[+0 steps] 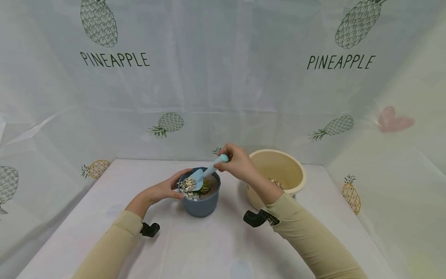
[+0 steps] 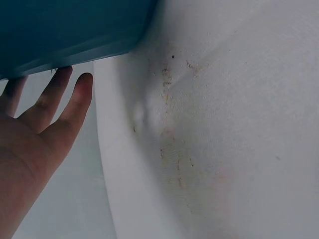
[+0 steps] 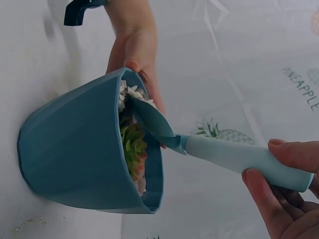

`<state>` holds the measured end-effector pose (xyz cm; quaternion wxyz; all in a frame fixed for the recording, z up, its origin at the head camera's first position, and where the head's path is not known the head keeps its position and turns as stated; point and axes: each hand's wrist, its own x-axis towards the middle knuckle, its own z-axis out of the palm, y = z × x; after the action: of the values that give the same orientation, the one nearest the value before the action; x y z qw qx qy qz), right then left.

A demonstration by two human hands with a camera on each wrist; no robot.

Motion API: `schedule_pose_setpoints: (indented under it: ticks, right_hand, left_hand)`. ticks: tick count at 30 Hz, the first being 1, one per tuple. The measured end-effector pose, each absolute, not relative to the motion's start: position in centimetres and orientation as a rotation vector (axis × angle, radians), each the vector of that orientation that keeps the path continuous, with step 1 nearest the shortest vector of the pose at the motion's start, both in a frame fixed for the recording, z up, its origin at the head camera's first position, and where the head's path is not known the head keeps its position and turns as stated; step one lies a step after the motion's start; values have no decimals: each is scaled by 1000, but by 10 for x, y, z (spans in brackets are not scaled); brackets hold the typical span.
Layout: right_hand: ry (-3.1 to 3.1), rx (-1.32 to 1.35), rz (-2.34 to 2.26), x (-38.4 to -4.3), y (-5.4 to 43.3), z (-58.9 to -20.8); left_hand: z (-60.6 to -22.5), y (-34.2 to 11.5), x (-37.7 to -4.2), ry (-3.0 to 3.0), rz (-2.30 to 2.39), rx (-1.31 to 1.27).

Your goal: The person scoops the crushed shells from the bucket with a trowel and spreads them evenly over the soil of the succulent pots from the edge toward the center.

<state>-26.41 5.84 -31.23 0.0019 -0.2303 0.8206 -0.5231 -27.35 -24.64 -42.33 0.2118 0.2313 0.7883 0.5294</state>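
Observation:
A blue plant pot [image 1: 200, 208] stands on the table, with a small green succulent [image 3: 133, 144] inside it. My left hand [image 1: 162, 192] holds the pot's left side at the rim, thumb toward the front and fingers toward the back. In the left wrist view its fingertips meet the pot wall. With thumb and fingers, my right hand [image 1: 239, 164] pinches the handle end of a light-blue trowel [image 3: 224, 155]. The trowel slants down to the left, its blade [image 1: 198, 180] inside the rim, beside the succulent and over pale gravel [image 1: 188, 185].
Right of the pot stands a cream bucket [image 1: 301, 181] with some gravel [image 1: 277, 183] inside; my right forearm passes in front of it. A white cloth [image 1: 195, 248] covers the table. Small crumbs [image 2: 167, 82] lie near the pot. A pineapple-print curtain [image 1: 223, 77] hangs behind.

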Motion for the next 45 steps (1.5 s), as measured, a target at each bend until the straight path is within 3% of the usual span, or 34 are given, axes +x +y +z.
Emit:
schedule_pose_setpoints:
  ticks: [21,34,45]
  right_hand:
    - [2640,-818,-1631,-263,59,-308]
    - [2667,-884,-1601,-265,57,-311]
    - [2737,-1016,-1528,-262,62,-310]
  left_hand:
    - [-428,-239,-260,2189,1580,543]
    - [-426,-248,-281,2124,1491,748]
    - [-422,-247,-291,2035,1457,758]
